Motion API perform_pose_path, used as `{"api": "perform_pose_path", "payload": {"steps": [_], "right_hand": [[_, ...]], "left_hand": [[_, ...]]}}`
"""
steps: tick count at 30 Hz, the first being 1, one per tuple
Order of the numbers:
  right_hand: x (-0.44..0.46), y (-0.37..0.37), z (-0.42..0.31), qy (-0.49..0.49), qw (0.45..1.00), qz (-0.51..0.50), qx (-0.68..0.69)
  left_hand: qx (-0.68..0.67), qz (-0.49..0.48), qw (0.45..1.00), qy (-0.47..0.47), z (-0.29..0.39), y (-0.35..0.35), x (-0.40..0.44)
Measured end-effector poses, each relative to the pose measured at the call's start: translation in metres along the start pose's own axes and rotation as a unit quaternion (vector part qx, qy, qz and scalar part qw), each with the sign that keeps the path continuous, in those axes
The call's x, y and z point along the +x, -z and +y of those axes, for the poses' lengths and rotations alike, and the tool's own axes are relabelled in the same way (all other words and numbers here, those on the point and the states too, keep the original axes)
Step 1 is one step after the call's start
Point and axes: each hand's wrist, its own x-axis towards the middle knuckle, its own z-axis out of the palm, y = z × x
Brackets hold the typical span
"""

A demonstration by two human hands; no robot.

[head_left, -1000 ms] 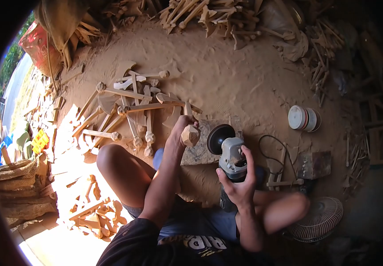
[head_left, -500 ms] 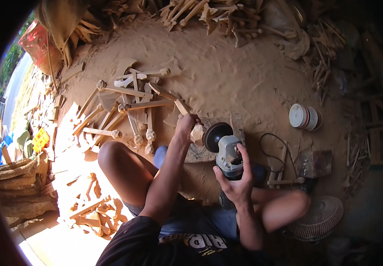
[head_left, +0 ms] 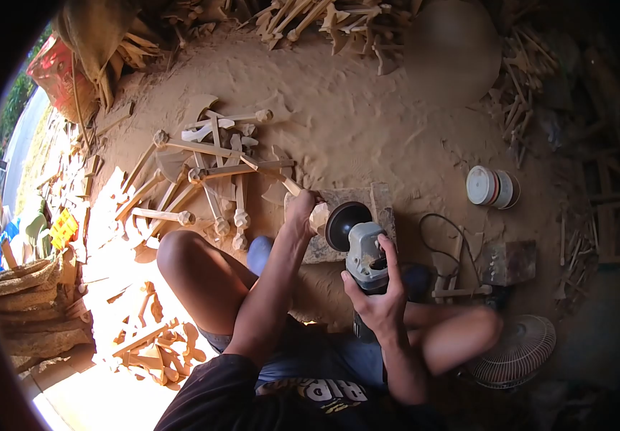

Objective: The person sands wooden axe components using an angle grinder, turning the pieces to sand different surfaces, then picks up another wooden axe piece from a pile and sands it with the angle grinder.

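My left hand [head_left: 303, 210] is closed around a carved wooden stick [head_left: 318, 216], its faceted knob end sticking out toward the right. The stick's other end points up and left, over a pile of similar pieces. Against or very near the knob is the dark round disc [head_left: 347, 225] of a grey angle grinder [head_left: 367, 251]. My right hand [head_left: 382, 298] grips the grinder's body, with thumb and index finger lying along its sides. Contact between disc and wood cannot be made out for certain. Below the tool and the stick lies a flat worn block [head_left: 382, 208].
Many rough wooden pieces [head_left: 213, 172] lie on the dusty ground to the left, with more heaped at the back [head_left: 317, 18]. On the right are a white bucket [head_left: 479, 185], a cable [head_left: 428, 241], a metal box [head_left: 515, 263] and a fan [head_left: 515, 352]. Sacks [head_left: 37, 309] stand at left.
The far end of the wooden stick has tipped lower in view as my left hand turned it. The grinder has shifted slightly left and down, its disc showing more of its face.
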Motion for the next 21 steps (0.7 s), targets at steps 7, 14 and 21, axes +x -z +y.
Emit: {"api": "perform_pose_path", "payload": {"steps": [7,14,21], "right_hand": [[0.002,-0.001,0.002,-0.021,1.0,0.006,0.019],[0.011,-0.002,0.005,-0.007,0.999,0.028,0.024],[0.008,0.008,0.006,0.018,1.0,0.011,0.018]], "left_hand": [[0.023,0.013,0.998,-0.06,0.002,0.008,0.011],[0.046,-0.004,0.996,-0.073,-0.002,0.008,0.003],[0.081,-0.024,0.992,-0.091,0.007,-0.005,-0.008]]}}
